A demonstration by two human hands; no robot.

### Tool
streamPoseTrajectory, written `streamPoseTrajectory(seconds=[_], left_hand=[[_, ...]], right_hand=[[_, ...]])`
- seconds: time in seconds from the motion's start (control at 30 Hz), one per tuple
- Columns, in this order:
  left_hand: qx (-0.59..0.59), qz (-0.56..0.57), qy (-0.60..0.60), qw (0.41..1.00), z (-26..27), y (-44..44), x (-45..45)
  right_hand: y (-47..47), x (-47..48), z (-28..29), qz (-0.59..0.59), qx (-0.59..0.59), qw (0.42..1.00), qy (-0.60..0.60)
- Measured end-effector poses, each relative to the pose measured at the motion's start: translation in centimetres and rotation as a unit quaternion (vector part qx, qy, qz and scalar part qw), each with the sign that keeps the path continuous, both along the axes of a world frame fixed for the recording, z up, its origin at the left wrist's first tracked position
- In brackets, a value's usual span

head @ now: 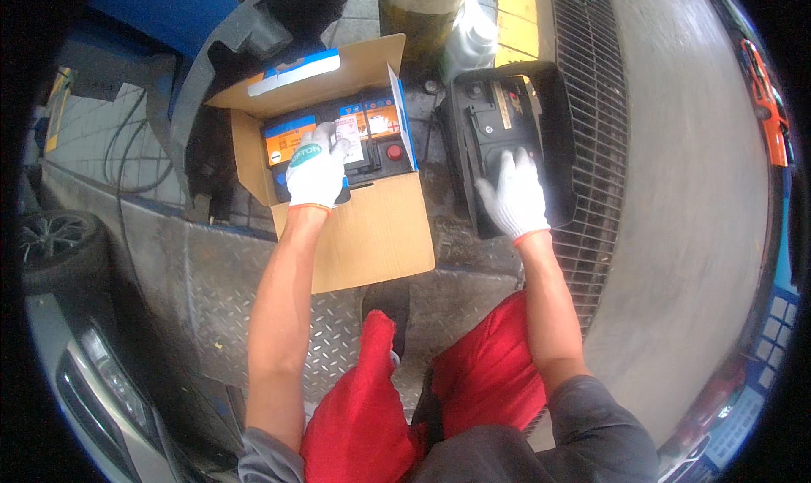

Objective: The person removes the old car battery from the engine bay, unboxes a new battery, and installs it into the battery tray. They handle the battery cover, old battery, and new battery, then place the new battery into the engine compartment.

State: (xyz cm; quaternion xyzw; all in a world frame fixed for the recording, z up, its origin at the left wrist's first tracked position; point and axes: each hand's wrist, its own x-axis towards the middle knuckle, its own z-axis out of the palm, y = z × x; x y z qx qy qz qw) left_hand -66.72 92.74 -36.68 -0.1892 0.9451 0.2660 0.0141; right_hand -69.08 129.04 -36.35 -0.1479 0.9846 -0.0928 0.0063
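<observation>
My left hand, in a white knit glove, lies over a car battery with orange and blue labels, inside an open cardboard box. Its fingertips are at a small printed slip on the battery; whether they grip it I cannot tell. My right hand, gloved alike, rests on top of a second, black car battery with its fingers slightly apart. That battery sits in a black plastic tub to the right of the box. The palms and the undersides of the fingers are hidden.
A whitish plastic jug stands beside a post beyond the batteries. A floor grating runs along the right. Diamond-plate metal is below the box. At the left are a wheel, a car's headlight and a dark hose.
</observation>
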Motion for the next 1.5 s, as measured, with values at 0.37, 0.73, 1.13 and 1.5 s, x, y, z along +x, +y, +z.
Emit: streamPoseTrajectory(seconds=[0.37, 0.73, 1.13, 1.5], left_hand=[[-0.034, -0.06, -0.058, 0.996, 1.7, 0.0, -0.8], [0.017, -0.109, -0.015, 0.994, 1.7, 1.1, 2.5], [0.098, -0.174, 0.305, 0.931, 9.2, 8.6, 5.7], [0.109, -0.11, 0.087, 0.984, 10.5, 11.1, -0.1]], right_hand=[[0.1, 0.1, -0.2, 0.004, 0.007, 1.0, 0.001], [0.4, 0.0, 0.0, 0.005, 0.001, 1.0, 0.003], [-0.1, 0.0, -0.2, 0.003, 0.016, 1.0, 0.014], [-0.1, -0.2, 0.0, 0.01, 0.002, 1.0, 0.01]])
